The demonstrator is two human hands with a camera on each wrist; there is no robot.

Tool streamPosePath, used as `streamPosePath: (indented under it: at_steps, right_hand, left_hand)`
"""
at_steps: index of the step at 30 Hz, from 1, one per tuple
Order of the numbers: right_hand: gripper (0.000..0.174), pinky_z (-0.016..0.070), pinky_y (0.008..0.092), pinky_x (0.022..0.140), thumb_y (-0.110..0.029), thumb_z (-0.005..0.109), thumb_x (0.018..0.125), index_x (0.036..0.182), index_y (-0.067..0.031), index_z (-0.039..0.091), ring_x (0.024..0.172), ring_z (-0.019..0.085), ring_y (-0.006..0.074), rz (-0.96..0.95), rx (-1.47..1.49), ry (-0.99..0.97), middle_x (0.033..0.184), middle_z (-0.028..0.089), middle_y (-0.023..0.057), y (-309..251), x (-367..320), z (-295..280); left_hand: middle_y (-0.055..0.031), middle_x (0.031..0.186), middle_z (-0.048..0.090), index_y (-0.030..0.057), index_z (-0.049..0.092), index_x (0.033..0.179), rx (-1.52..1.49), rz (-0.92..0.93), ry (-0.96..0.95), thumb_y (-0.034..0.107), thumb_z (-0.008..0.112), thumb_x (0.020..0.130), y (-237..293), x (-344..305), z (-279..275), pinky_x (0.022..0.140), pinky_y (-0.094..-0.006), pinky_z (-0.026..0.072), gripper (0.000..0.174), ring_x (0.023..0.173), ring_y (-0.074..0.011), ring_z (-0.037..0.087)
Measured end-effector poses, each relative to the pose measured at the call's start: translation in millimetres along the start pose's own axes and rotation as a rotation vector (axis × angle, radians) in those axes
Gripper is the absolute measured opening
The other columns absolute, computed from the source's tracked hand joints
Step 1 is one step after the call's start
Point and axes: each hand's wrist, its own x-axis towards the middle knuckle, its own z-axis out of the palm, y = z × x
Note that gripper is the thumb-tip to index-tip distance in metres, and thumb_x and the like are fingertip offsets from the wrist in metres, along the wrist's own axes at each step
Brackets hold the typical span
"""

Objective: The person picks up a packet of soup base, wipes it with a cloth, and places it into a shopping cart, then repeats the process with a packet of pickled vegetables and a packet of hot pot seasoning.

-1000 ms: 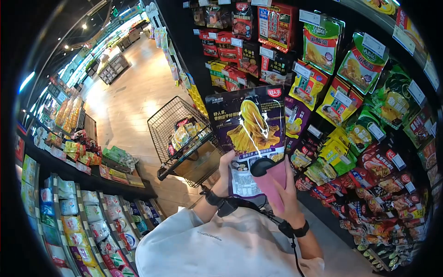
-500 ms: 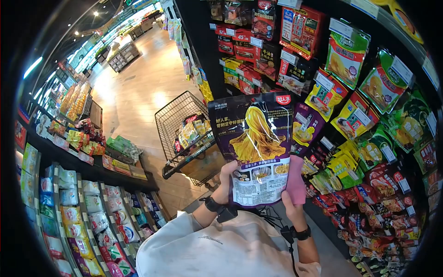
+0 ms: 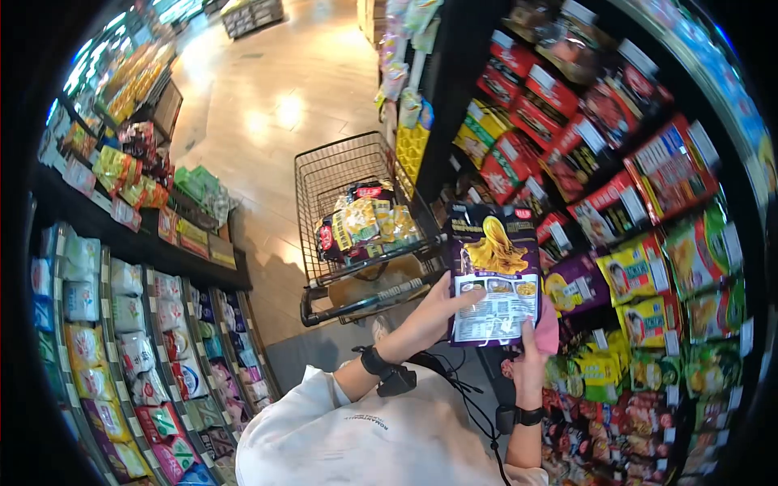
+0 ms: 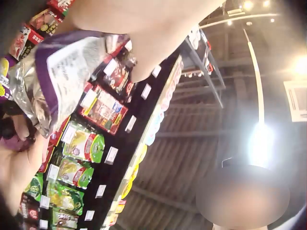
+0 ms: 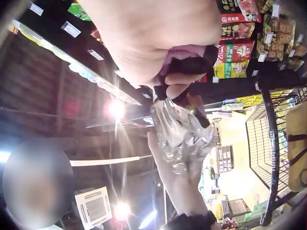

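Observation:
A black and purple food packet [image 3: 496,257], printed with yellow pickled greens, is held upright before the chest, its lettered panel facing the head camera. My left hand [image 3: 442,312] grips its left edge, thumb lying across the printed panel. The right hand [image 3: 531,360] pinches the lower right corner with its thumb in front. That same hand also holds a soft pink item [image 3: 549,328] with a black part, mostly hidden behind the packet. In the right wrist view the packet's silvery underside [image 5: 182,136] shows between both hands, and the pink item [image 5: 187,50] sits in the right palm.
A wire shopping cart [image 3: 301,182] holding several packets [image 3: 365,223] stands ahead. Hanging seasoning packets [image 3: 640,263] fill the rack close on the right. Low shelves of bagged goods [image 3: 130,348] run along the left. A wooden floor aisle [image 3: 275,73] stretches beyond the cart.
The right hand has carried the pink item from before the packet to behind its right edge, its thumb now on the packet. The view has swung; cart and racks sit differently in it.

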Motion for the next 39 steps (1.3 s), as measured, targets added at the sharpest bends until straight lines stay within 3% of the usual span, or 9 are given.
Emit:
streamPosePath:
  at_steps: [8,15,24,28,30,31,32,35,39]
  right_hand:
    - [0.034,0.0473,0.0218,0.070,-0.019,0.065,0.100,0.131,-0.0045,0.061,0.095,0.064,0.0081,0.401,0.031,-0.042,0.116,0.069,0.0023,15.5,54.5,96.0]
    - [0.041,0.0431,0.0201,0.061,-0.018,0.069,0.097,0.135,-0.0100,0.060,0.088,0.065,0.0063,0.359,-0.400,-0.176,0.114,0.070,-0.0003,30.9,80.3,159.5]
    - [0.030,0.0602,0.0326,0.065,-0.033,0.065,0.100,0.118,-0.0087,0.064,0.079,0.065,0.0095,0.748,-0.429,-0.477,0.093,0.066,-0.0014,64.3,191.9,177.9]
    - [0.019,0.0602,0.0320,0.068,-0.027,0.064,0.100,0.109,-0.0109,0.058,0.081,0.057,0.0089,0.507,-0.858,-0.819,0.092,0.055,-0.0028,94.5,263.6,201.3]
    - [0.014,0.0566,0.0297,0.064,-0.010,0.065,0.093,0.104,-0.0089,0.055,0.084,0.056,0.0091,0.126,-0.806,-1.413,0.091,0.053,-0.0020,166.7,346.4,199.5]
    - [0.033,0.0553,0.0274,0.066,-0.010,0.067,0.087,0.117,-0.0056,0.054,0.076,0.058,0.0087,0.338,-0.949,-1.296,0.096,0.057,-0.0011,152.6,341.8,226.2]
    - [0.021,0.0536,0.0282,0.078,-0.006,0.065,0.090,0.108,-0.0039,0.054,0.092,0.059,0.0111,0.158,-0.968,-1.301,0.095,0.058,0.0008,163.7,349.3,242.3]
    - [0.070,0.0451,0.0330,0.103,-0.026,0.073,0.093,0.148,-0.0007,0.037,0.122,0.055,0.0178,0.108,-0.599,-1.264,0.134,0.055,0.0097,177.7,364.1,303.3]
    - [0.075,0.0485,0.0336,0.099,-0.032,0.068,0.098,0.154,-0.0053,0.026,0.121,0.056,0.0209,0.282,-0.497,-1.100,0.133,0.053,0.0144,177.9,351.1,338.6]
  left_hand:
    - [-0.0079,0.134,0.060,0.0049,0.041,0.145,-0.209,-0.001,0.139,0.005,0.071,0.092,45.7,8.0,-82.2,0.098,-0.0344,0.0535,0.061,0.119,-0.0178,0.061]
    - [-0.0084,0.131,0.062,0.0059,0.045,0.143,-0.280,0.043,0.252,0.002,0.069,0.092,76.0,14.1,-137.4,0.095,-0.0342,0.0546,0.057,0.117,-0.0188,0.063]
    - [-0.0108,0.138,0.055,0.0147,0.038,0.146,-0.497,0.223,0.535,-0.002,0.058,0.095,81.8,19.6,-151.7,0.098,-0.0542,0.0530,0.058,0.124,-0.0282,0.059]
    - [-0.0105,0.139,0.055,0.0161,0.035,0.148,-0.414,0.404,0.724,0.002,0.057,0.095,92.1,-2.7,-139.9,0.096,-0.0482,0.0545,0.059,0.123,-0.0265,0.060]
    - [-0.0105,0.138,0.054,0.0183,0.032,0.146,-0.382,0.527,0.726,0.003,0.057,0.094,81.1,-10.2,-149.2,0.086,-0.0503,0.0586,0.059,0.118,-0.0268,0.062]
    - [-0.0104,0.139,0.054,0.0186,0.031,0.147,-0.362,0.537,0.774,0.003,0.058,0.094,80.8,-15.8,-148.4,0.088,-0.0500,0.0576,0.061,0.119,-0.0267,0.062]
    - [-0.0102,0.138,0.055,0.0173,0.032,0.148,-0.366,0.573,0.809,0.004,0.059,0.094,80.4,-22.7,-144.1,0.091,-0.0503,0.0563,0.062,0.119,-0.0271,0.061]
    - [-0.0128,0.135,0.056,0.0096,0.037,0.145,-0.322,0.653,0.936,0.000,0.059,0.092,73.9,-42.1,-129.4,0.095,-0.0443,0.0560,0.057,0.120,-0.0282,0.061]
    - [-0.0127,0.133,0.060,0.0061,0.041,0.145,-0.322,0.733,1.043,-0.003,0.061,0.090,66.9,-51.0,-112.8,0.099,-0.0405,0.0536,0.059,0.119,-0.0266,0.062]
